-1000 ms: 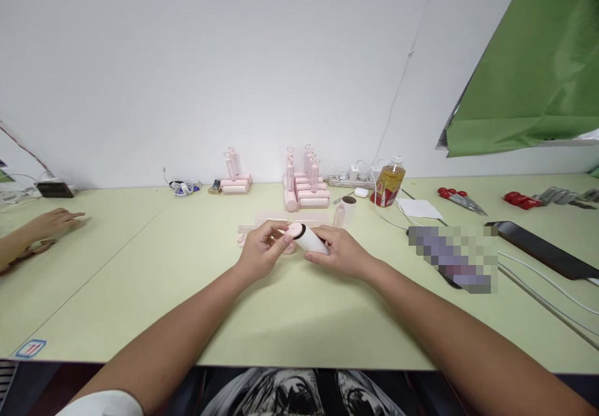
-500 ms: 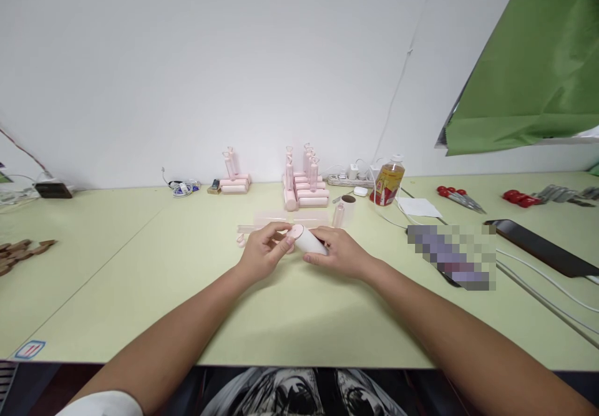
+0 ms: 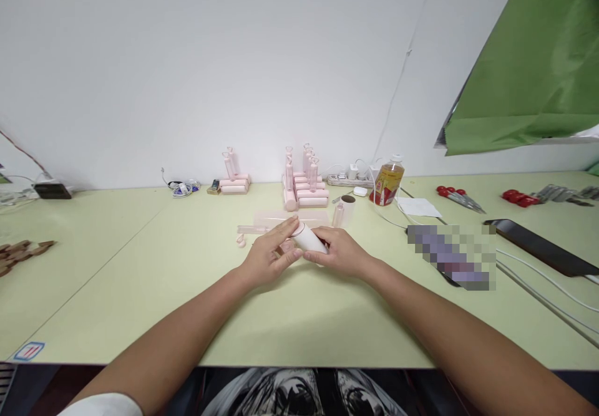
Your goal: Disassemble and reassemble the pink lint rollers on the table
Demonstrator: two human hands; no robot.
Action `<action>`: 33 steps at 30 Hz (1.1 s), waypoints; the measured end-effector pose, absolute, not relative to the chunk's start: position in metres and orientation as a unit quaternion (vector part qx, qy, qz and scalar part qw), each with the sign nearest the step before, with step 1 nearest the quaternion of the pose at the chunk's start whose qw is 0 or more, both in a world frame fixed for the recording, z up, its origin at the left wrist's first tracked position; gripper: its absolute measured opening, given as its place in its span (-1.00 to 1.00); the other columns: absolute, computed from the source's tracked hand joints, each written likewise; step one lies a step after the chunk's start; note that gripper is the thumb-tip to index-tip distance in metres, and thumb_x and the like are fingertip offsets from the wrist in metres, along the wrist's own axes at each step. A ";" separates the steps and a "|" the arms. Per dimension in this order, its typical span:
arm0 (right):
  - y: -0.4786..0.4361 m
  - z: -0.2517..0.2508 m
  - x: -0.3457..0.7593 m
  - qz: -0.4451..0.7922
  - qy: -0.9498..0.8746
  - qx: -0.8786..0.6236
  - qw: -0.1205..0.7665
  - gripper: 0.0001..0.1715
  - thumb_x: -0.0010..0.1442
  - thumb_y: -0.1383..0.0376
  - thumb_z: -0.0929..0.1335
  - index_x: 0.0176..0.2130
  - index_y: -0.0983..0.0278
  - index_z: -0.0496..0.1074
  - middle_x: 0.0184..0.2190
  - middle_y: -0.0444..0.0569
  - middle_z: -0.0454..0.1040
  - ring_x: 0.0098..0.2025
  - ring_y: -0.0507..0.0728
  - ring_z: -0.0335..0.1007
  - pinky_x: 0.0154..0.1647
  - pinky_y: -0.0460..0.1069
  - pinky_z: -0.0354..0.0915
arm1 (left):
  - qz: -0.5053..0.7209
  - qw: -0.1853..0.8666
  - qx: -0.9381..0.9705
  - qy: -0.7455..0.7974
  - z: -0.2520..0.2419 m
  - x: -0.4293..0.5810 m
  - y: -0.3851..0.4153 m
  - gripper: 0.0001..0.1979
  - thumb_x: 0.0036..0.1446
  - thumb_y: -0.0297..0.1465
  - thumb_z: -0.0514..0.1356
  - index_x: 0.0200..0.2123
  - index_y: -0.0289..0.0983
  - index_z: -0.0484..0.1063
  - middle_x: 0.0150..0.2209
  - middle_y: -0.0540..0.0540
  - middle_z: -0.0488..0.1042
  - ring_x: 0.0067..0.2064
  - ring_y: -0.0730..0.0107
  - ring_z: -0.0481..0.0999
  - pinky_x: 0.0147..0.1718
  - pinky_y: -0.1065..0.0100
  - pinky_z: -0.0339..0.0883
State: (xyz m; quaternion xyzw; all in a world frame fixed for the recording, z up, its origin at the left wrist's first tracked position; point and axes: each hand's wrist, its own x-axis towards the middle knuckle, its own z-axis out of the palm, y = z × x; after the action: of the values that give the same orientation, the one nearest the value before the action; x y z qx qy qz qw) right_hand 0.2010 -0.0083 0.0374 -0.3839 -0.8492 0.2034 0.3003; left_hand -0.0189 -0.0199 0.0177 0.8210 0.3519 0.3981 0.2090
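A white cylinder (image 3: pixel 310 240) with a pink end lies tilted between my two hands, above the table. My right hand (image 3: pixel 337 251) is wrapped round its lower right end. The fingers and thumb of my left hand (image 3: pixel 271 256) are closed on the pink upper left end. Beyond the hands lies a flat translucent pink piece (image 3: pixel 269 218). To the left are a clear pink tube (image 3: pixel 251 229) and a small pink ring-like part (image 3: pixel 241 240). A small pink bottle (image 3: pixel 338 215) stands behind my right hand beside an upright open tube (image 3: pixel 347 203).
Pink cylinders (image 3: pixel 312 202) are stacked near the wall, with slim tubes upright on them; a smaller group (image 3: pixel 234 188) is further left. On the right are a drink bottle (image 3: pixel 387 182), a black phone (image 3: pixel 538 246), red-handled tools (image 3: pixel 461 198) and white cables.
My left hand has shifted slightly right, its fingers now stretched further over the pink end of the cylinder. The right hand has hardly moved.
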 end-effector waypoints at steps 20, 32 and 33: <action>-0.005 0.036 0.203 0.240 -0.813 -0.418 0.326 -0.58 0.15 0.03 0.36 -0.16 0.30 0.51 -0.31 -0.04 0.53 -0.34 0.12 0.38 -0.38 -0.06 0.18 | 0.350 0.095 0.818 0.446 0.025 -0.018 -0.020 -0.55 0.33 -0.25 -0.08 0.20 -0.22 0.30 0.16 -0.15 0.40 0.14 0.21 0.41 0.05 0.23 0.32; -0.005 0.036 0.202 0.232 -0.788 -0.448 0.353 -0.54 0.14 0.00 0.35 -0.16 0.30 0.51 -0.33 -0.04 0.53 -0.36 0.13 0.36 -0.40 -0.05 0.18 | 0.072 0.021 0.869 0.490 0.019 -0.008 -0.023 -0.74 0.24 -0.39 -0.01 -0.41 -0.25 0.43 -0.33 -0.12 0.48 -0.35 0.28 0.46 -0.46 0.35 0.17; -0.005 0.037 0.202 0.234 -0.787 -0.446 0.356 -0.55 0.14 0.01 0.36 -0.16 0.30 0.50 -0.32 -0.04 0.53 -0.36 0.13 0.36 -0.39 -0.05 0.18 | 0.071 0.027 0.870 0.488 0.019 -0.007 -0.024 -0.74 0.24 -0.40 -0.02 -0.39 -0.24 0.43 -0.33 -0.12 0.47 -0.35 0.29 0.45 -0.45 0.35 0.17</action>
State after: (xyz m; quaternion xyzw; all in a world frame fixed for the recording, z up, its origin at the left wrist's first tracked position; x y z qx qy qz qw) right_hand 0.2016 -0.0054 0.0366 -0.4461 -0.7869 0.2338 0.3565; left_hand -0.0072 -0.0239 0.0190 0.8698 0.4876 0.0709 0.0268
